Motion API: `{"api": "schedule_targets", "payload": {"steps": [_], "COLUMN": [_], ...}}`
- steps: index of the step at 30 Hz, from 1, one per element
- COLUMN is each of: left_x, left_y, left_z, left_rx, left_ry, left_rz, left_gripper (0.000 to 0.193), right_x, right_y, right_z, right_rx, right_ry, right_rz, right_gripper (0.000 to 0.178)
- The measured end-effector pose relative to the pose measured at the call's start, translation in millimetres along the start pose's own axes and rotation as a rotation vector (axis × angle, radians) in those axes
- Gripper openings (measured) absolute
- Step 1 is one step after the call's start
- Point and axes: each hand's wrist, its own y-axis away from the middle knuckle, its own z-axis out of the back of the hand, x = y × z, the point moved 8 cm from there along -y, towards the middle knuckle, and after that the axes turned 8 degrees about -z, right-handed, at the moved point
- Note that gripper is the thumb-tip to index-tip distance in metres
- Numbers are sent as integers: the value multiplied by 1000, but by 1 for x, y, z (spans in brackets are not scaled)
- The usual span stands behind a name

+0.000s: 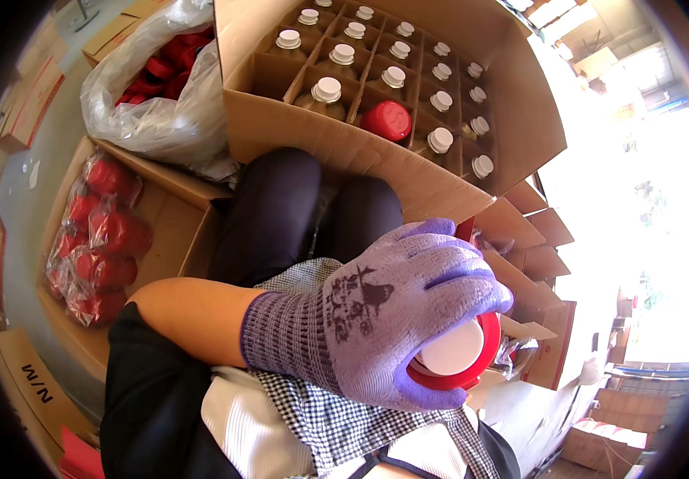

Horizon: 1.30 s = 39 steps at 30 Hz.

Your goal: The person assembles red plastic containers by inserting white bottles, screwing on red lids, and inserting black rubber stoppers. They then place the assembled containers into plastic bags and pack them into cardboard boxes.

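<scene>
My left hand (408, 315), in a purple-grey knit glove, reaches across in front of my body. Its fingers and thumb curl round a red round piece (491, 343) with a white cap (452, 349) in its middle. The glove hides the rest of it, so I cannot tell its full shape. My right hand is out of sight. Beyond my knees stands an open carton (312, 120) with cardboard dividers. Bottles with white caps (327, 89) fill most of its cells. One near cell shows a red cap (387, 120); the near left corner cell holds no bottle.
At my left, a low open carton (172, 227) contains several red caps in clear wrap (113, 231). Behind it is a clear plastic bag (105, 112) of red pieces. Open cartons (532, 279) stand at the right, and another carton (29, 104) sits far left.
</scene>
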Motion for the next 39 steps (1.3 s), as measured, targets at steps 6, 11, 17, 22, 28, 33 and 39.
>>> {"api": "schedule_targets", "payload": {"steps": [6,11,17,22,28,33,39], "left_x": [22,52,175,305,302,223,175], "left_y": [-14,-14,9,-33,-41,10,71], "left_z": [-5,-28,-42,35,42,72,1], "left_rx": [-99,28,294,395,447,-65,348], "left_ry": [96,215,211,-977,-997,-70,-130], "left_rz": [-131,-129,85,545,694,674,951], "left_gripper": [74,76,83,81,78,63,68], "right_x": [-9,-8,-38,-54,-36,-60,-65], "right_y": [-4,-16,-2,14,24,37,43], "right_z": [0,-4,4,13,11,9,19], "right_rx": [-1,16,15,-9,8,-51,-139], "right_ry": [37,113,191,240,253,-33,-159], "right_rz": [35,92,153,184,135,15,-80], "right_gripper": [59,57,54,52,52,56,56]}}
